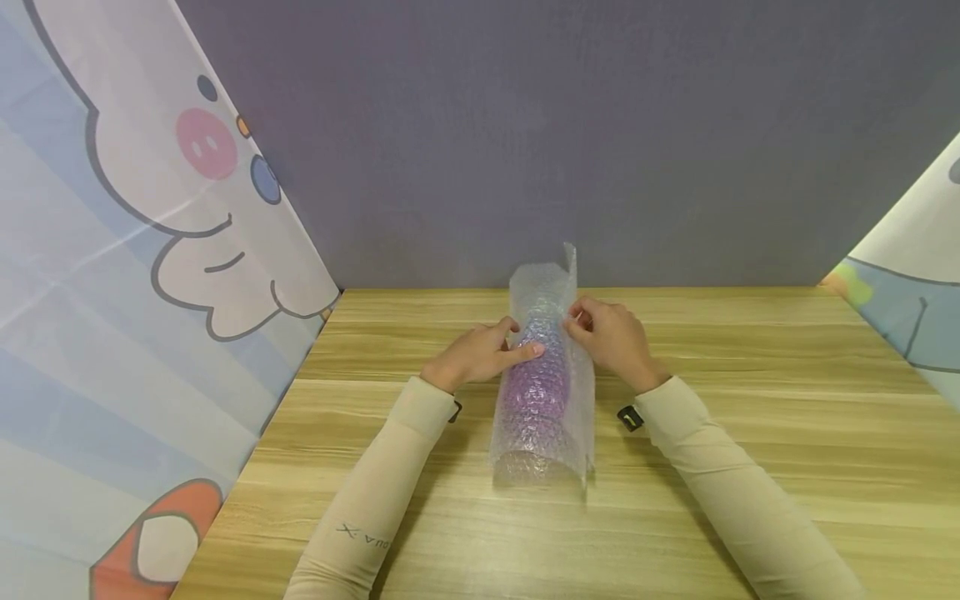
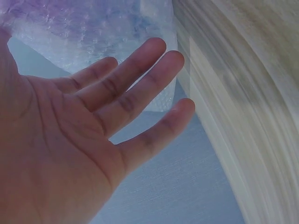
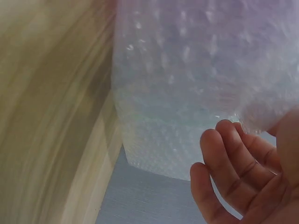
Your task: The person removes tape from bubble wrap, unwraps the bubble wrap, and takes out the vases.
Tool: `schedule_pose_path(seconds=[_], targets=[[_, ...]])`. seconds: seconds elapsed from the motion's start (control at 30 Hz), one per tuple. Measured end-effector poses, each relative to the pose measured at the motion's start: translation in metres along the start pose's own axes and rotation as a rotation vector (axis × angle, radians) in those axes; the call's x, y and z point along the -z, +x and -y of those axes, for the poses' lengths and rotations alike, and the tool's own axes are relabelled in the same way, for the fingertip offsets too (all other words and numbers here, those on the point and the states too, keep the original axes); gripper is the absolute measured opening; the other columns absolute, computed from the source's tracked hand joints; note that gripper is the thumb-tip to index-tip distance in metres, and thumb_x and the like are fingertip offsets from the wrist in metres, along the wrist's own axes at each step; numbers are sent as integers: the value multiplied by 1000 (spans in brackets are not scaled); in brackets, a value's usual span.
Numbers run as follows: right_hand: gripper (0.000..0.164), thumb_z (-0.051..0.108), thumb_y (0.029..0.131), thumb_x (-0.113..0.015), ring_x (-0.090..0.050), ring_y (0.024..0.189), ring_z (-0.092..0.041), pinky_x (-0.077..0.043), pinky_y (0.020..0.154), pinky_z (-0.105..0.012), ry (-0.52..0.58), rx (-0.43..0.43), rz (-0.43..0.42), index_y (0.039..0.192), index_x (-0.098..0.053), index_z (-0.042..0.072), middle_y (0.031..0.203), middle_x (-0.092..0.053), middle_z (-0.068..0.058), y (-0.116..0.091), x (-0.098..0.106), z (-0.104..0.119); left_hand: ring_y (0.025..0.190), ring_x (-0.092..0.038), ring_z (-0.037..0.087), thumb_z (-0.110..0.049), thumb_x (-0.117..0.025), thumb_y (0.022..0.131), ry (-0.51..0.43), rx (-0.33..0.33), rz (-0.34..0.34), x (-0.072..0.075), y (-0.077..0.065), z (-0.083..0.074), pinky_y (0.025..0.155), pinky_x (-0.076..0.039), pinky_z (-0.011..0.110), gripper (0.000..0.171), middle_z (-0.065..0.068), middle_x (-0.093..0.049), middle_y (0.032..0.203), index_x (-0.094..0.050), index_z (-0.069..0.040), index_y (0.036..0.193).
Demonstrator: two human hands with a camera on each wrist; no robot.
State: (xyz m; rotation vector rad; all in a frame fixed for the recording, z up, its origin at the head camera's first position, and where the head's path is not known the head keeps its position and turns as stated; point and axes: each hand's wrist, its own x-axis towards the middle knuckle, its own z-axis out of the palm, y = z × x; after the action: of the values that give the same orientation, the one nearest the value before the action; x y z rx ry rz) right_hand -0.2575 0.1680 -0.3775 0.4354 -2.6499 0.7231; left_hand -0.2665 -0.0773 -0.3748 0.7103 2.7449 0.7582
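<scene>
A roll of clear bubble wrap point(image 1: 581, 400) lies on the table around a long thing point(image 1: 536, 387) that fades from purple to blue. The layers blur its outline, and its kind is hidden. My left hand point(image 1: 483, 354) rests against the left side, its thumb laid over the wrap. In the left wrist view its fingers point(image 2: 140, 100) are spread and nearly straight beside the plastic. On the other side, my right hand point(image 1: 611, 337) pinches the loose edge of the wrap between thumb and fingers. The right wrist view shows its other fingers point(image 3: 233, 172) loosely bent under that edge.
The wood-grain table point(image 1: 750, 400) ends at a grey upright panel point(image 1: 562, 142) behind the roll. Printed cartoon cloth point(image 1: 150, 333) hangs on the left, with more cloth point(image 1: 922, 275) on the right. The roll's far end stands close to the panel.
</scene>
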Motion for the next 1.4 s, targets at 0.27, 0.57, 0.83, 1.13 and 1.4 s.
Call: schedule_pose_path(seconds=[0.27, 0.57, 0.83, 1.13, 1.4], targets=[[18, 23, 97, -68, -58, 59, -19, -46, 56, -38, -10, -3, -24, 97, -73, 6, 71, -69, -6, 0, -4, 0, 106, -70, 22, -82, -44, 91, -29, 9, 7, -1, -1, 0, 91, -58, 41, 86, 9, -72, 120, -49, -14, 144], [18, 21, 99, -64, -64, 65, -23, -52, 63, -44, -14, -23, -45, 98, -73, 5, 79, -74, -8, 0, -5, -3, 113, -69, 25, -83, -42, 90, -65, 21, 48, -2, 0, 1, 95, -57, 44, 88, 12, -69, 128, -45, -15, 146], [15, 19, 98, -61, -64, 63, -23, -52, 60, -44, -47, -42, -85, 95, -70, 8, 80, -75, -8, -1, -5, -1, 115, -68, 26, -84, -41, 90, -71, 30, 60, -2, 1, 2, 97, -56, 45, 89, 11, -69, 130, -44, -16, 147], [17, 19, 98, -58, -66, 65, -26, -51, 60, -45, -49, -73, -97, 95, -70, 7, 82, -75, -10, -1, -4, 1, 113, -68, 24, -84, -42, 90, -87, 26, 58, -3, 2, 4, 96, -56, 43, 89, 9, -69, 126, -45, -16, 146], [19, 20, 99, -57, -66, 65, -27, -51, 61, -44, -26, -107, -107, 96, -71, 6, 83, -76, -11, -1, -4, 2, 108, -68, 21, -86, -41, 88, -88, 38, 62, -3, 2, 4, 93, -56, 43, 89, 5, -69, 120, -45, -19, 146]])
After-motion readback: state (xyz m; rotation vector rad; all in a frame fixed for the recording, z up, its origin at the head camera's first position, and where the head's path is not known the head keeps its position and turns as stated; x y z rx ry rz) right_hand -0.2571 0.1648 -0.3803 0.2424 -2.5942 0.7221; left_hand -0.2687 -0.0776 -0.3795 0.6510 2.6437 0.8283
